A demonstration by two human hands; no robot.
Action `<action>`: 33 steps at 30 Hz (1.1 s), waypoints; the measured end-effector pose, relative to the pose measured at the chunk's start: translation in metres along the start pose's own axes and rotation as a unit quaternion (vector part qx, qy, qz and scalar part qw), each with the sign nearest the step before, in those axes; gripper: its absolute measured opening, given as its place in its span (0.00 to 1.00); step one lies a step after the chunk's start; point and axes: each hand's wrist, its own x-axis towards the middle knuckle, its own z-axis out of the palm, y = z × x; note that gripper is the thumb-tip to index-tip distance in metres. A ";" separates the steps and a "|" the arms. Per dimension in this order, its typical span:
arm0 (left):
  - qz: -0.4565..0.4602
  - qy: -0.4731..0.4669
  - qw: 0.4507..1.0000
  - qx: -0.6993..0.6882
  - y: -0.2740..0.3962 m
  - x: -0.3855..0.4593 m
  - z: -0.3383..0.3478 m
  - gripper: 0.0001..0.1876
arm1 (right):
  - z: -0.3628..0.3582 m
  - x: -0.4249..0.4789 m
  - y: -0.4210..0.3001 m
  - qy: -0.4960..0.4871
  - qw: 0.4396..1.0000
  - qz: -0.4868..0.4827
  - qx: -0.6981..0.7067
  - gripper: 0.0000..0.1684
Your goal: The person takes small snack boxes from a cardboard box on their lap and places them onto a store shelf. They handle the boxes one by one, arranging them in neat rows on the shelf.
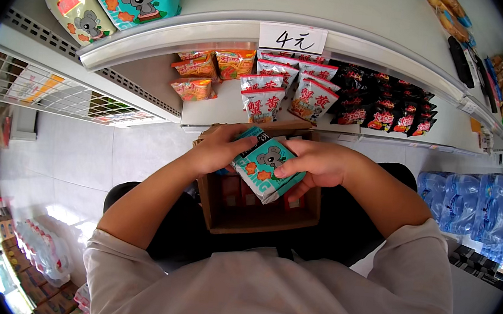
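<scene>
Both my hands hold a teal snack bag (267, 163) printed with a cartoon koala and orange biscuits. My left hand (220, 147) grips its upper left edge, the thumb lying across the front. At the right side, my right hand (319, 163) supports it with the thumb on the face and fingers behind. Below the bag stands an open cardboard box (263, 224) between my knees. Red packets (231, 190) lie inside it, partly hidden by the bag and my hands.
On the lower shelf ahead stand orange (192, 88), white-and-red (263, 104) and black snack bags (380, 115). Koala bags (141, 1) sit on the upper shelf, whose edge (370, 50) juts out above. Shrink-wrapped water bottles (476, 206) stand right; a wire rack (58, 88) is left.
</scene>
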 end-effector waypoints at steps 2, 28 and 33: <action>0.009 -0.013 1.000 0.012 0.000 -0.001 0.003 0.30 | 0.001 0.001 0.002 -0.004 1.000 0.008 0.024 0.31; -0.082 -0.084 0.933 -0.339 0.004 -0.013 0.019 0.37 | -0.001 0.020 0.007 0.154 0.984 -0.007 0.086 0.26; -0.052 -0.083 0.941 -0.325 0.012 -0.019 0.026 0.32 | 0.000 0.017 0.005 0.146 0.987 -0.030 0.053 0.27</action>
